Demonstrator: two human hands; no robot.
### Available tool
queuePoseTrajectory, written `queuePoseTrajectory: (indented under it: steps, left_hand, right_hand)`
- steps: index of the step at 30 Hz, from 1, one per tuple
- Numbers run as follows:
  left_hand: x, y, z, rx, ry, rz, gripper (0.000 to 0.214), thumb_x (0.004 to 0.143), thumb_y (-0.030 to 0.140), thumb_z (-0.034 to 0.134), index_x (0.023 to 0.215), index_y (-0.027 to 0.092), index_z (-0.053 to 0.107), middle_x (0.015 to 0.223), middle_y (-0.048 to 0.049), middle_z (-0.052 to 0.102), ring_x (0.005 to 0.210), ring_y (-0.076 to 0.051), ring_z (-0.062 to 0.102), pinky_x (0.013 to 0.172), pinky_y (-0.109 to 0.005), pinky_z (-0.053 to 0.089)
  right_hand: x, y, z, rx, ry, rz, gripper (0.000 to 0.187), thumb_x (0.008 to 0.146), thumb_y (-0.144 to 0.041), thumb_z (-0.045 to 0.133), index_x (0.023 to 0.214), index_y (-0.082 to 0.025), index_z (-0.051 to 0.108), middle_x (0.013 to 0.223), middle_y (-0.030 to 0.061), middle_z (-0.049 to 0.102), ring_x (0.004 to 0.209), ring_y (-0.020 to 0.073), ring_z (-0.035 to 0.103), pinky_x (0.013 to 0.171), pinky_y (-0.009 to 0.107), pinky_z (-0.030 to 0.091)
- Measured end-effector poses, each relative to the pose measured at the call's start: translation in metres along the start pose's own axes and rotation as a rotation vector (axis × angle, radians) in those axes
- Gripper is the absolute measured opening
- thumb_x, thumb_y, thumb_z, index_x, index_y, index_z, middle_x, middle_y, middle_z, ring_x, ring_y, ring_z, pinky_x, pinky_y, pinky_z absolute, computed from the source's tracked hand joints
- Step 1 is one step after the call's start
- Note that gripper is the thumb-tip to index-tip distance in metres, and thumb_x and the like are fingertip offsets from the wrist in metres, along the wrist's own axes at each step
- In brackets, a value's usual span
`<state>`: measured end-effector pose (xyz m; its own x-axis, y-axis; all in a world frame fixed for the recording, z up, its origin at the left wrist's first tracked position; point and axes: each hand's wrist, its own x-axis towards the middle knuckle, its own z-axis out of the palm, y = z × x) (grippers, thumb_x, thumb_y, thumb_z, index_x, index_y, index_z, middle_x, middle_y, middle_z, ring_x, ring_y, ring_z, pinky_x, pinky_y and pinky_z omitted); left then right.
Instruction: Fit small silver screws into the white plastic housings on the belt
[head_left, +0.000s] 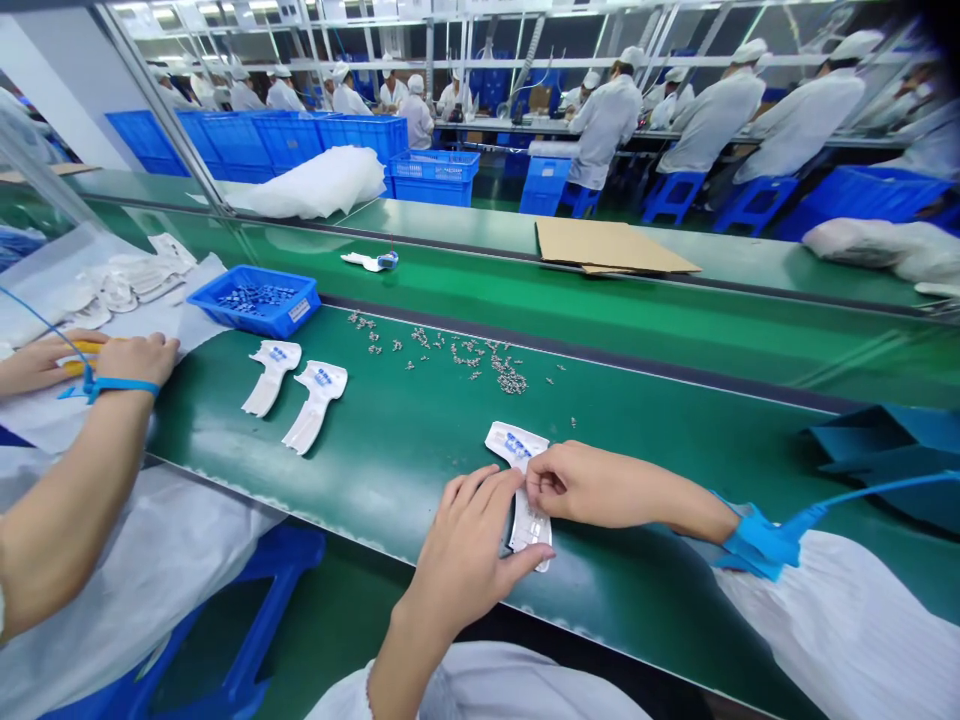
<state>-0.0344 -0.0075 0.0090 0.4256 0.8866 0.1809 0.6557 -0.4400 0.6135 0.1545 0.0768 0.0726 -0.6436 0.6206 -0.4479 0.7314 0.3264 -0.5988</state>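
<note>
A white gun-shaped plastic housing half with blue parts in its wide end lies on the green work surface before me. My left hand holds it from the near left, its fingers along the edge and the thumb across the lower end. Over the middle of the housing, my right hand is closed in a pinch; whatever its fingertips hold is hidden. A blue band circles my right wrist. Just beyond my hands, small metal screws lie scattered. Two similar housing halves rest further left.
A blue tray of small blue parts stands at the left, near a co-worker's hands. White shells are heaped beyond. One assembled piece lies on the green belt. Cardboard sits on the far ledge.
</note>
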Motion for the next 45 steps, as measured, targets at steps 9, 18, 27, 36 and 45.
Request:
queuePoseTrajectory:
  steps: [9,18,27,36,45]
  left_hand:
    - [-0.001,-0.003,0.004,-0.033,-0.003,-0.023,0.067,0.083,0.047,0.074,0.137,0.024,0.042,0.137,-0.0063,0.058,0.132,-0.030,0.047,0.107,-0.048,0.040]
    - [0.000,-0.001,0.001,-0.027,-0.029,-0.040,0.065,0.083,0.045,0.074,0.136,0.025,0.042,0.136,-0.0068,0.059,0.133,-0.031,0.047,0.107,-0.050,0.040]
    - [-0.001,-0.001,0.003,0.019,0.020,-0.016,0.064,0.086,0.042,0.072,0.138,0.023,0.039,0.138,-0.0091,0.057,0.130,-0.031,0.048,0.106,-0.049,0.041]
    - [-0.001,0.000,0.001,-0.002,0.034,0.005,0.056,0.090,0.040,0.067,0.138,0.026,0.041,0.138,-0.0092,0.057,0.131,-0.031,0.048,0.106,-0.050,0.040]
    - [-0.003,0.021,0.011,-0.289,0.374,-0.078,0.012,0.097,0.019,0.054,0.103,0.024,0.063,0.092,-0.0028,0.070,0.083,-0.019,0.062,0.076,-0.034,0.049]
  right_hand:
    - [0.001,0.001,0.004,-0.107,0.043,0.058,0.015,0.085,-0.023,0.056,0.070,-0.022,0.057,0.057,-0.0022,0.055,0.053,0.0134,0.043,0.050,0.027,0.028]
    - [0.005,0.009,0.000,-0.138,0.115,0.181,0.020,0.077,-0.039,0.071,0.076,-0.023,0.060,0.073,0.0035,0.066,0.070,0.0229,0.060,0.053,0.028,0.035]
    - [-0.015,0.078,-0.007,-0.343,0.552,0.099,0.029,0.094,-0.022,0.049,0.119,-0.020,0.064,0.120,0.0116,0.063,0.095,0.0256,0.066,0.080,0.039,0.053]
    - [-0.010,0.072,0.001,-0.239,0.592,0.060,0.022,0.095,-0.025,0.045,0.094,-0.018,0.067,0.096,0.0109,0.068,0.086,0.0256,0.064,0.077,0.040,0.051]
    - [-0.034,0.001,0.041,0.882,0.287,-0.031,0.029,0.083,-0.048,0.070,0.087,-0.020,0.064,0.080,-0.0002,0.062,0.073,0.0143,0.055,0.069,0.027,0.046]
